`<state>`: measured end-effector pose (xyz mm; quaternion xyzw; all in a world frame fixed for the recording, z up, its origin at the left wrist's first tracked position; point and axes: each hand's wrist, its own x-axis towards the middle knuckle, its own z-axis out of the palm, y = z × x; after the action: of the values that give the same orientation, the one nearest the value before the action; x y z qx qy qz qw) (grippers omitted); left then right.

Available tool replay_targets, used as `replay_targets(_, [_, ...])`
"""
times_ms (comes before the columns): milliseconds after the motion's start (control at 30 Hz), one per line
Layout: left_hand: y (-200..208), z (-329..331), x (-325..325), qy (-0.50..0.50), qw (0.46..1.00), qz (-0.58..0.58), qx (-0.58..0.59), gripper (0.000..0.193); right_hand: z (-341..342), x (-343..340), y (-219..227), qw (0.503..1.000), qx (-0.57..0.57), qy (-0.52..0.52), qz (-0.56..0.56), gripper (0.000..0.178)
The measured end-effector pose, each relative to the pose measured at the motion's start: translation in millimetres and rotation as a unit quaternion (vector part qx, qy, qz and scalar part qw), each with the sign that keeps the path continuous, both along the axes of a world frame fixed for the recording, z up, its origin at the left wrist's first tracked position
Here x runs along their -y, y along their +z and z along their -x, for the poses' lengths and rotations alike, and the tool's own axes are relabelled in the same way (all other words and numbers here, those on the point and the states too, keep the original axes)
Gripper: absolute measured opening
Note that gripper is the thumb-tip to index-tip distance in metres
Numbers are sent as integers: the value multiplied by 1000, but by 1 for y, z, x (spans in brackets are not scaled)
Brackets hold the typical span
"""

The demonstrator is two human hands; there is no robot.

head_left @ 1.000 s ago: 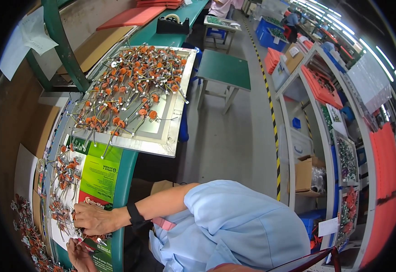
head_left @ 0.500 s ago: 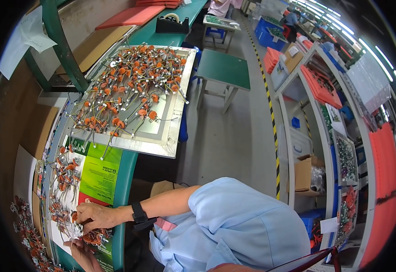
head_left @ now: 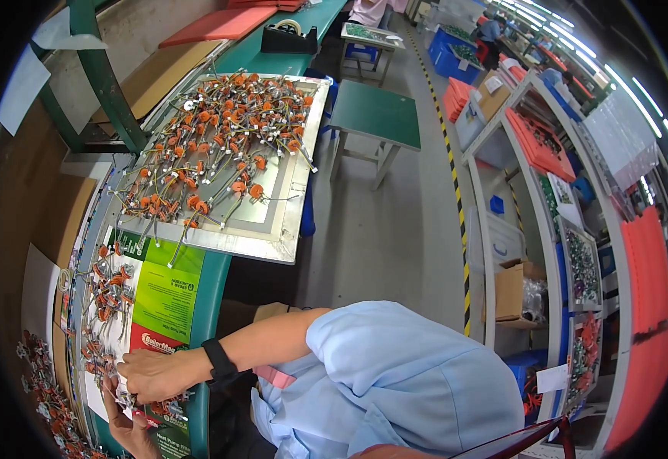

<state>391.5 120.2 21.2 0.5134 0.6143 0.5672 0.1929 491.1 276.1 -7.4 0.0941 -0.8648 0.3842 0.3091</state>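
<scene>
My right hand (head_left: 159,373), with a dark band at its wrist, reaches in over the bench with its fingers curled down and pressed together. Their tips are hidden, so what they pinch cannot be made out. Just below it my left hand (head_left: 129,430) is partly curled, thumb and fingers around a small silvery wired part (head_left: 125,398). Close by, small parts with orange discs and wires (head_left: 112,294) lie in a row on white sheet and printed cardboard (head_left: 167,283). More of these parts are bunched under and beside my right hand.
Beyond my hands, a metal-framed panel (head_left: 292,206) carries a heap of similar orange-disc parts. Another pile (head_left: 39,375) lies at the left edge. A green stool-like table (head_left: 376,113) stands by the aisle; a shelf rack (head_left: 552,252) with trays is on the right.
My right hand has turned more palm-down and covers the silvery part more. My left hand has come up slightly, its fingers now showing beside the right hand's fingertips.
</scene>
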Motion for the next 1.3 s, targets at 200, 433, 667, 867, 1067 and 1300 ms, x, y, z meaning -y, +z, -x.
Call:
replay_targets(200, [25, -33, 2, 107, 962, 100, -231, 26, 0, 16, -10, 997, 60, -49, -20, 20])
replay_targets(433, [37, -52, -9, 187, 953, 155, -181, 13, -37, -14, 3, 979, -69, -28, 189, 8])
replay_targets(667, [39, -58, 0, 205, 950, 154, -180, 13, -40, -15, 20, 848, 152, 30, 507, 26])
replay_targets(867, [32, -55, 2, 170, 960, 108, -195, 13, -42, -18, 54, 718, 164, 173, 654, 23])
replay_targets(1067, [35, -58, 4, 162, 957, 126, -203, 14, -40, -22, 43, 997, -51, -40, -38, 40])
replay_targets(1300, [40, -69, 1, 139, 975, 134, -111, 19, -44, -9, 45, 987, 37, -64, -141, 56])
